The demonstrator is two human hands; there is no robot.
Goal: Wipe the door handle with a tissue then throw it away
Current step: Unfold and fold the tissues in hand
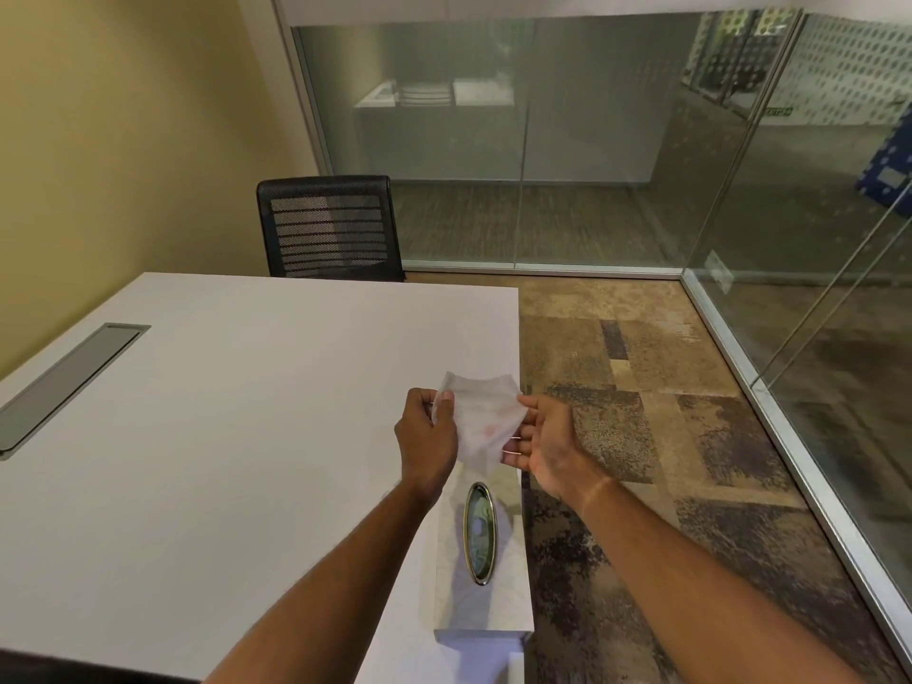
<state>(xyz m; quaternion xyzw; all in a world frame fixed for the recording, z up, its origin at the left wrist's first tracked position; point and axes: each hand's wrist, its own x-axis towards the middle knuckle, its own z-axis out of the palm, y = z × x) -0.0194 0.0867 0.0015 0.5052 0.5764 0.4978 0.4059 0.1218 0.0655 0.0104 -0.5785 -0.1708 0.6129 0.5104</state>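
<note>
A white tissue [481, 419] is stretched between both hands above the right edge of the white table [222, 412]. My left hand [427, 439] pinches its left edge between thumb and fingers. My right hand [545, 444] holds its right edge, palm turned up, fingers under the sheet. Just below the hands stands a white tissue box [478, 599] with an oval gold-rimmed opening [478, 533], at the table's right edge. No door handle or bin is in view.
A black mesh chair [328, 227] stands behind the table's far edge. A grey cable hatch [69, 380] sits in the table at left. Glass partitions [543, 140] enclose the room at back and right, with a glass panel [839, 313] on the right. Patterned carpet [641, 412] covers the floor.
</note>
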